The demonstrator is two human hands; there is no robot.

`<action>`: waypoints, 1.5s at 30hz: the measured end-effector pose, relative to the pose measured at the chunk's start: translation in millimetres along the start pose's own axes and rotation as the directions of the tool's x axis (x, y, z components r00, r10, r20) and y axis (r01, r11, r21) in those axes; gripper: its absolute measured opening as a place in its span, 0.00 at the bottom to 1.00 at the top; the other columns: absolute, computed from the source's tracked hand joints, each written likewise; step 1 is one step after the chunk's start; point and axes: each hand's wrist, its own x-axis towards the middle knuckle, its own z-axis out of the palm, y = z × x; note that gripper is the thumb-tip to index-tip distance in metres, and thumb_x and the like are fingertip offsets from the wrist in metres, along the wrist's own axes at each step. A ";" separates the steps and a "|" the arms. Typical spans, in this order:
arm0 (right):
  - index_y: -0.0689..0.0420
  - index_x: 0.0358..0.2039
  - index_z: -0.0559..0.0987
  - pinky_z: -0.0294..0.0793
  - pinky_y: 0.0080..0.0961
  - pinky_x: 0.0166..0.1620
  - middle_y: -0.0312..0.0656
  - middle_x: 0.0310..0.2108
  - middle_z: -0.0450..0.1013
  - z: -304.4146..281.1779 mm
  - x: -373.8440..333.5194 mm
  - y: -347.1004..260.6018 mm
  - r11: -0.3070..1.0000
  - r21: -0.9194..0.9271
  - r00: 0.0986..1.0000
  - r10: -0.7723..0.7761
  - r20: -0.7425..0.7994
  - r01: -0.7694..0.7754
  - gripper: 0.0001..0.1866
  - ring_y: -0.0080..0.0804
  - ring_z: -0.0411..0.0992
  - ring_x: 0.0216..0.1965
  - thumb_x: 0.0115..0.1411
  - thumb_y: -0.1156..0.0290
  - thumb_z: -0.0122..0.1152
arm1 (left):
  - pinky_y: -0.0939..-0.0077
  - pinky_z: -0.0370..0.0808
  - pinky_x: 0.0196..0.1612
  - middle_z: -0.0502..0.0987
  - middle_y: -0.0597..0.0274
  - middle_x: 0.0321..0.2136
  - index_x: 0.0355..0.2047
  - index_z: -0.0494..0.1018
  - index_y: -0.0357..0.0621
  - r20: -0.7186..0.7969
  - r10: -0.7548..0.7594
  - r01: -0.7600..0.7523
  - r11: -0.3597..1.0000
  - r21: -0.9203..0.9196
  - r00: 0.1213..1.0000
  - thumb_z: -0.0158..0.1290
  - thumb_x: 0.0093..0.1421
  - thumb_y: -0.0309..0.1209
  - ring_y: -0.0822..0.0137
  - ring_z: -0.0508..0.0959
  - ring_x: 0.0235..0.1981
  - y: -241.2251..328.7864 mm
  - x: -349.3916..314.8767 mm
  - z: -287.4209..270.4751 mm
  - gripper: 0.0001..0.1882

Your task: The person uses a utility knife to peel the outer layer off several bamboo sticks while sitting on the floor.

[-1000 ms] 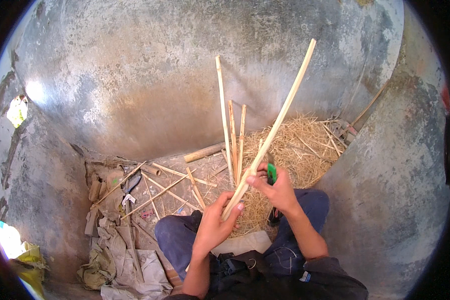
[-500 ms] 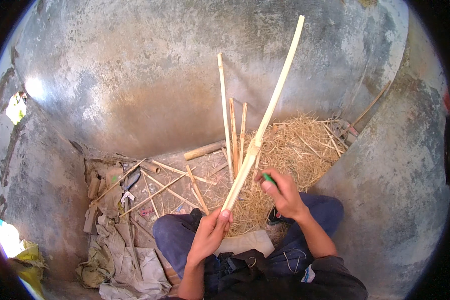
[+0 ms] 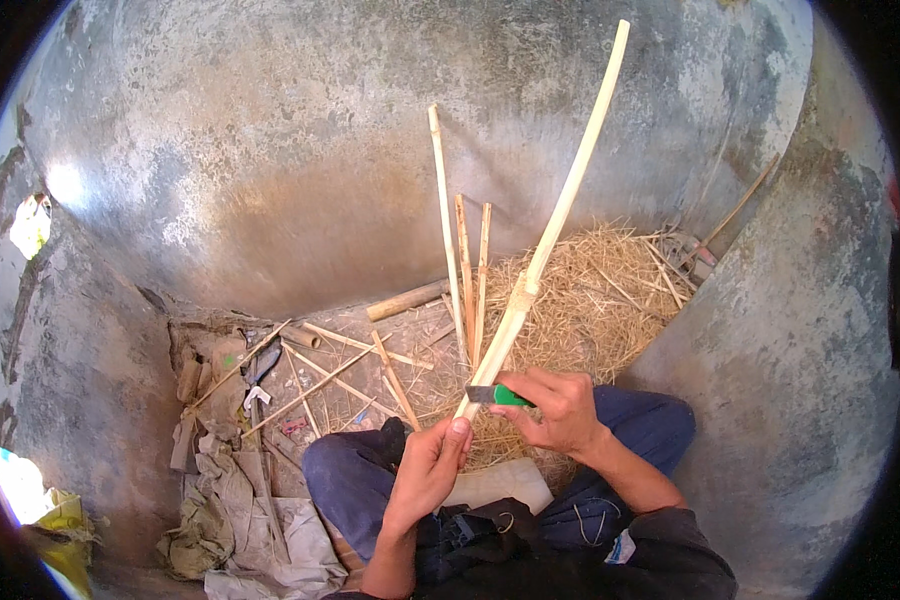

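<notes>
Green knife (image 3: 510, 397) sits clamped in the right hand (image 3: 560, 410), blade against the strip (image 3: 508, 335) just beyond the left hand (image 3: 430, 468), which grips the strip's near end, I'd guess to keep it steady.

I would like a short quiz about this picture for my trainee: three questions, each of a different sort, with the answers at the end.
1. What does the right grip hold?
a) a hammer
b) a green-handled knife
c) a paintbrush

2. True or false: the left grip is empty.

3. Fill in: as seen in the picture, the heap of straw-like pieces lies mostly to the ____ of the upright sticks.

Key:
1. b
2. False; it holds the lower part of a long pale strip.
3. right
</notes>
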 end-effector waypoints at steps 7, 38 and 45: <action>0.49 0.45 0.87 0.76 0.34 0.26 0.37 0.27 0.79 -1.4 4.6 2.1 1.000 -0.022 0.999 -0.004 -0.040 0.003 0.16 0.37 0.79 0.23 0.60 0.57 0.75 | 0.80 0.59 0.25 0.64 0.76 0.19 0.26 0.69 0.45 0.009 -0.027 0.028 0.999 -0.043 1.000 0.42 0.81 0.49 0.81 0.61 0.21 -2.4 -0.8 -2.2 0.28; 0.56 0.40 0.84 0.78 0.34 0.29 0.41 0.29 0.80 8.9 -10.6 5.1 0.998 0.067 1.000 0.010 -0.003 -0.010 0.17 0.41 0.81 0.26 0.65 0.54 0.72 | 0.79 0.58 0.24 0.65 0.74 0.18 0.27 0.70 0.44 -0.046 -0.065 0.063 0.997 -0.048 0.997 0.45 0.81 0.46 0.80 0.62 0.20 -36.2 -19.1 -6.0 0.26; 0.55 0.37 0.85 0.78 0.32 0.27 0.37 0.27 0.80 6.8 -2.5 0.4 0.997 0.006 0.996 -0.081 -0.044 0.081 0.17 0.37 0.81 0.25 0.62 0.53 0.74 | 0.74 0.64 0.25 0.67 0.69 0.17 0.28 0.71 0.37 -0.088 -0.008 0.023 0.986 0.163 0.996 0.46 0.81 0.44 0.78 0.66 0.21 -14.7 -23.4 -1.4 0.27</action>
